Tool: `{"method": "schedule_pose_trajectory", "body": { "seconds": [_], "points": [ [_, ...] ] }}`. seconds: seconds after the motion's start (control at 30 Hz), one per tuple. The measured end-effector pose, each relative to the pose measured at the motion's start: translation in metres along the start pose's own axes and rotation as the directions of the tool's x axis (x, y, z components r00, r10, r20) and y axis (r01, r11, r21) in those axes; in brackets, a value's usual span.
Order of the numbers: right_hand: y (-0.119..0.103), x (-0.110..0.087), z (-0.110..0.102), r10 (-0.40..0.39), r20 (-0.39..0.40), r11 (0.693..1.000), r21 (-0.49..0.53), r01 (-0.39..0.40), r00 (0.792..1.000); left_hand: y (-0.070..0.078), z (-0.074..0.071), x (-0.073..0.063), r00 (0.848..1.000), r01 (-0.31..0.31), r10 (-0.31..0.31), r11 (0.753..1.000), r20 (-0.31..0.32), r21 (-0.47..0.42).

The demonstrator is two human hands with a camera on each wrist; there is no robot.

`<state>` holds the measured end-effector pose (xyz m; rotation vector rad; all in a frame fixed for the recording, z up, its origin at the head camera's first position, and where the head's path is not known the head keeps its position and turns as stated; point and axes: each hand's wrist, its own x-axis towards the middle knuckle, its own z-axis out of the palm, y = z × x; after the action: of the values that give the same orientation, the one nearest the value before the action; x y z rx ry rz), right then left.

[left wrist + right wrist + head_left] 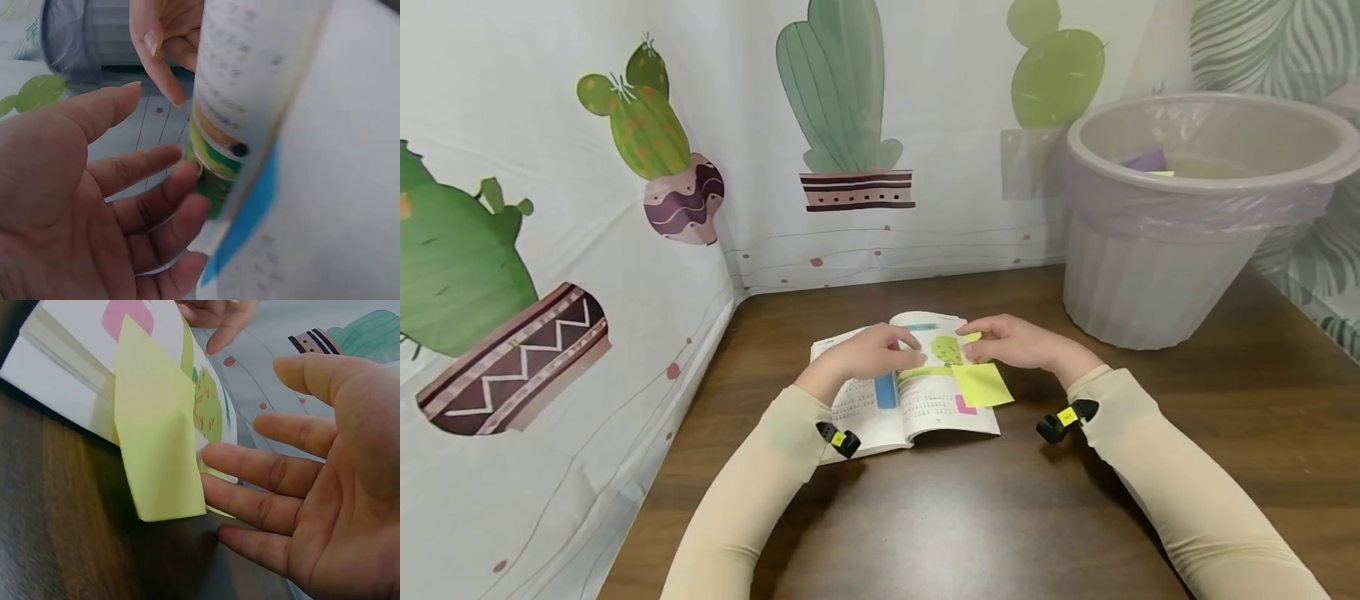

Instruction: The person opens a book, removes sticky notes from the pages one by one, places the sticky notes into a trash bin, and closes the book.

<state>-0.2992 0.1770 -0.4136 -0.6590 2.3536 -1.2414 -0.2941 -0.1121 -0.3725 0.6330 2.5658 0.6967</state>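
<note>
An open book [872,433] with printed pages lies on the table. A yellow sticky note [983,386] sticks out past the right page's edge, and a bit of another yellow paper [972,337] shows above it by the right fingers. My left hand [871,352] is over the inner part of the pages, its fingers loosely bent with nothing between them in the left wrist view. At the right page's outer edge, my right hand [1017,342] has its fingers extended beside the yellow note [159,444]. The right wrist view shows no paper pinched between thumb and fingers.
A large grey bin [1138,275] with a translucent purplish liner stands at the right rear, with purple paper [1146,161] inside. A blue strip [886,390] and a pink patch [966,405] are on the pages. A cactus-print cloth [760,242] hangs behind the brown table [925,517].
</note>
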Motion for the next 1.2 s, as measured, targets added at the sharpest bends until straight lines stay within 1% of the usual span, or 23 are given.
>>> {"method": "schedule_pose_trajectory", "body": {
  "seconds": [0.1, 0.2, 0.27, 0.33, 0.47, 0.53, 0.6, 0.7, 0.8, 0.93, 1.03, 1.2],
  "points": [
    [-0.001, -0.002, -0.003, 0.013, 0.009, 1.000, -0.002, -0.013, 1.000, 0.007, -0.007, 0.015, 0.998, -0.036, 0.037, 0.999, 0.055, -0.024],
    [-0.003, -0.004, -0.005, 0.007, 0.014, 1.000, -0.030, -0.007, 1.000, 0.012, -0.011, 0.030, 0.990, -0.048, 0.059, 0.995, 0.131, -0.091],
    [-0.004, -0.005, -0.006, 0.001, 0.011, 0.998, -0.056, 0.000, 1.000, 0.016, -0.012, 0.039, 0.982, -0.027, 0.052, 0.990, 0.180, -0.139],
    [-0.003, -0.005, -0.007, -0.010, 0.005, 0.996, -0.090, 0.011, 1.000, 0.020, -0.011, 0.047, 0.975, 0.007, 0.029, 0.987, 0.220, -0.161],
    [-0.002, -0.007, -0.012, -0.011, 0.008, 0.994, -0.108, 0.012, 1.000, 0.027, -0.007, 0.064, 0.955, 0.097, -0.046, 0.982, 0.292, -0.160],
    [0.000, -0.009, -0.014, -0.008, 0.011, 0.994, -0.107, 0.009, 1.000, 0.029, -0.004, 0.071, 0.948, 0.128, -0.079, 0.982, 0.309, -0.141],
    [0.001, -0.010, -0.016, -0.005, 0.014, 0.995, -0.099, 0.006, 1.000, 0.031, -0.001, 0.075, 0.945, 0.147, -0.101, 0.981, 0.312, -0.127],
    [0.003, -0.011, -0.019, 0.006, 0.015, 0.996, -0.089, -0.005, 1.000, 0.032, 0.005, 0.080, 0.948, 0.149, -0.114, 0.984, 0.297, -0.101],
    [0.007, -0.011, -0.022, 0.030, 0.015, 0.996, -0.081, -0.029, 0.999, 0.032, 0.013, 0.086, 0.947, 0.154, -0.126, 0.985, 0.296, -0.073],
    [0.012, -0.010, -0.025, 0.082, 0.005, 0.995, -0.056, -0.081, 0.997, 0.034, 0.023, 0.096, 0.948, 0.148, -0.150, 0.989, 0.281, 0.026],
    [0.016, -0.009, -0.025, 0.113, -0.009, 0.993, -0.042, -0.113, 0.994, 0.037, 0.029, 0.101, 0.952, 0.148, -0.172, 0.983, 0.252, 0.111],
    [0.022, -0.008, -0.026, 0.152, -0.045, 0.988, -0.030, -0.153, 0.987, 0.040, 0.032, 0.105, 0.956, 0.168, -0.205, 0.968, 0.210, 0.185]
  ]
}}
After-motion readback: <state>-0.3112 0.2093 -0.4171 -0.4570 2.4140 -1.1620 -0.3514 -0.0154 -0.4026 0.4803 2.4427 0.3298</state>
